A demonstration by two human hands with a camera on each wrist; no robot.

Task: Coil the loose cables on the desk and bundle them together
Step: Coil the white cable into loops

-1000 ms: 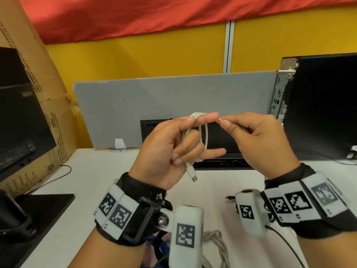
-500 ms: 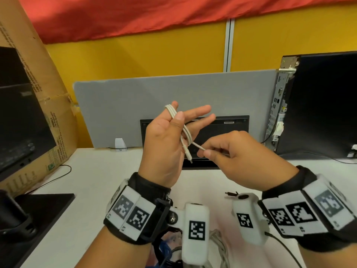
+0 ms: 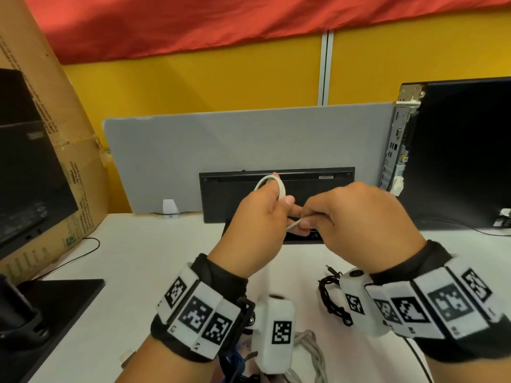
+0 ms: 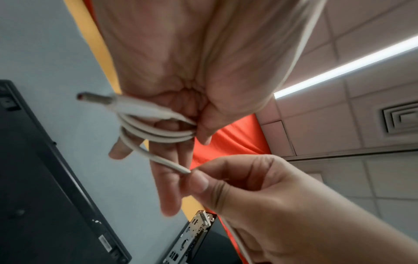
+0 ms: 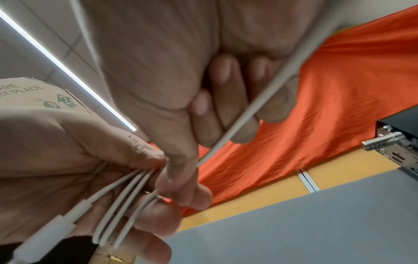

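Smooth white cable (image 3: 279,186), round loops, left hand (image 3: 257,228)

Bright, even indoor light from overhead; ceiling light strip (image 4: 346,67) slightly blown out in both wrist views. Head view sharp, soft shadows on white desk (image 3: 132,272) below the wrists, wide-angle bowing at the edges. Wrist views strongly distorted. Palm of left hand (image 4: 192,59) nearest the lens soft; right hand (image 5: 185,75) blurred, white cable (image 5: 255,107) across its fingers smeared.
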